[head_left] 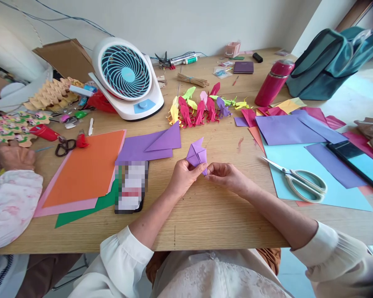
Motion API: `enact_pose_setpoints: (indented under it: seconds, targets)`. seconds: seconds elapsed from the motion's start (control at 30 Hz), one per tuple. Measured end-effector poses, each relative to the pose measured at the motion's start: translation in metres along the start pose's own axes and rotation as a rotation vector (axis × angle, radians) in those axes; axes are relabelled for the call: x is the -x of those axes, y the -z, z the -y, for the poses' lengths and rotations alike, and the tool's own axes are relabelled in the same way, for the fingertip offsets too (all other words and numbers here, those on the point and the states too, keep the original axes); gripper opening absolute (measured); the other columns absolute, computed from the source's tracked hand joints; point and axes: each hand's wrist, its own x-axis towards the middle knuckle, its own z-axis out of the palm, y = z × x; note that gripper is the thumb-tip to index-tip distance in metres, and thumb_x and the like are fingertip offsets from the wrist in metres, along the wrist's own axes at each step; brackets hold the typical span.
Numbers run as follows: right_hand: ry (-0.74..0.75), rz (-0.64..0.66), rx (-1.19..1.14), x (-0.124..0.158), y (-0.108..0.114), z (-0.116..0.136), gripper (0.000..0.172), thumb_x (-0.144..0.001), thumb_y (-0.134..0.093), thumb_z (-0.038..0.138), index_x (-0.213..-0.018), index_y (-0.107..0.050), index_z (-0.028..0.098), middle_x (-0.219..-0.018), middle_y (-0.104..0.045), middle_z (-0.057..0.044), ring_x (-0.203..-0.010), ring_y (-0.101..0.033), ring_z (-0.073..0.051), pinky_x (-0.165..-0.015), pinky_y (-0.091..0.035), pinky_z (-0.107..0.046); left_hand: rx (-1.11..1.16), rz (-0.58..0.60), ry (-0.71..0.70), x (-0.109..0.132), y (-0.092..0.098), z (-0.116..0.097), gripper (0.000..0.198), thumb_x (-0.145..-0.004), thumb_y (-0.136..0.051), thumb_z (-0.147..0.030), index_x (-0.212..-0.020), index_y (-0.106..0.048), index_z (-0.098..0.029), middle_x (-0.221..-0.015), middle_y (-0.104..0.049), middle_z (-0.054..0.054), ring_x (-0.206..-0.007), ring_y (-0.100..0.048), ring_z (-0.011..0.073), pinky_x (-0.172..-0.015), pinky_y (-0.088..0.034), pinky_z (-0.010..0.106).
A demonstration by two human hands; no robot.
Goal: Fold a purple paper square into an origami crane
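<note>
A folded purple paper [196,154] with pointed flaps is held up over the table in front of me. My left hand [185,176] pinches it from the left, thumb across its lower part. With thumb and fingertips, my right hand [225,177] grips the paper's narrow lower tip. Beyond the hands stands a cluster of folded paper figures [202,108] in red, yellow, purple and green. Flat purple sheets [149,145] lie to the left of the folded paper, one with a corner turned into a triangle.
Scissors [304,180] lie on light blue paper [282,182] at right, near a red bottle [273,82]. At left are a phone [132,186], orange paper [83,169] and a white fan [127,78]. A co-worker's hand [17,156] rests at far left.
</note>
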Motion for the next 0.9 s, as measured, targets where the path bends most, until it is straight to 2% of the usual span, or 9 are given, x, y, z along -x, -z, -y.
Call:
enact_pose_setpoints:
  seconds: [0.17, 0.4, 0.47, 0.57, 0.7, 0.9]
  targets:
    - [0.025, 0.021, 0.042, 0.0007, 0.0026, -0.0016, 0.04, -0.077, -0.072, 0.056, -0.079, -0.057, 0.018, -0.066, -0.046, 0.005, -0.06, -0.036, -0.01, -0.055, -0.027, -0.027, -0.02, 0.009, -0.044, 0.002, 0.0, -0.0031, 0.043, -0.069, -0.08, -0.049, -0.06, -0.055, -0.016, -0.049, -0.045, -0.006, -0.047, -0.035, 0.0057, -0.046, -0.027, 0.021]
    - [0.057, 0.067, 0.097, 0.0019, 0.0057, -0.0009, 0.04, -0.081, -0.068, 0.055, -0.078, -0.056, 0.018, -0.068, -0.046, 0.003, -0.061, -0.037, -0.011, -0.057, -0.028, -0.027, 0.092, 0.035, 0.066, 0.0006, -0.0006, -0.0002, 0.045, -0.066, -0.083, -0.052, -0.06, -0.056, -0.016, -0.05, -0.048, -0.005, -0.045, -0.038, 0.0063, -0.045, -0.027, 0.022]
    - [0.028, 0.071, 0.098, 0.0015, 0.0051, 0.0, 0.042, -0.08, -0.067, 0.059, -0.079, -0.056, 0.018, -0.066, -0.045, 0.004, -0.061, -0.036, -0.011, -0.057, -0.027, -0.027, 0.061, 0.031, 0.023, 0.0004, 0.0002, 0.0001, 0.042, -0.067, -0.082, -0.05, -0.062, -0.058, -0.016, -0.053, -0.052, -0.004, -0.047, -0.04, 0.0067, -0.046, -0.029, 0.022]
    - [-0.003, 0.049, 0.09, 0.0007, 0.0031, 0.0, 0.047, -0.078, -0.067, 0.064, -0.079, -0.057, 0.018, -0.065, -0.044, 0.004, -0.062, -0.036, -0.011, -0.057, -0.028, -0.027, -0.027, 0.035, -0.069, 0.0018, 0.0004, -0.0001, 0.033, -0.073, -0.08, -0.044, -0.071, -0.066, -0.014, -0.062, -0.063, 0.0, -0.056, -0.051, 0.0099, -0.053, -0.037, 0.022]
    - [0.018, 0.013, 0.122, 0.001, 0.0013, -0.0028, 0.045, -0.078, -0.068, 0.062, -0.078, -0.056, 0.019, -0.068, -0.049, 0.002, -0.065, -0.04, -0.013, -0.061, -0.032, -0.028, -0.065, 0.051, -0.072, 0.0044, -0.0016, -0.0001, 0.03, -0.076, -0.077, -0.041, -0.083, -0.072, -0.012, -0.074, -0.071, 0.004, -0.066, -0.06, 0.0141, -0.061, -0.044, 0.024]
    - [0.07, 0.042, 0.135, 0.0028, 0.0018, -0.002, 0.039, -0.082, -0.067, 0.055, -0.079, -0.058, 0.018, -0.077, -0.059, -0.002, -0.073, -0.048, -0.016, -0.068, -0.037, -0.03, 0.003, 0.147, 0.016, 0.0044, -0.0003, -0.0007, 0.036, -0.067, -0.085, -0.045, -0.075, -0.069, -0.013, -0.065, -0.064, 0.0, -0.057, -0.05, 0.0101, -0.054, -0.038, 0.022]
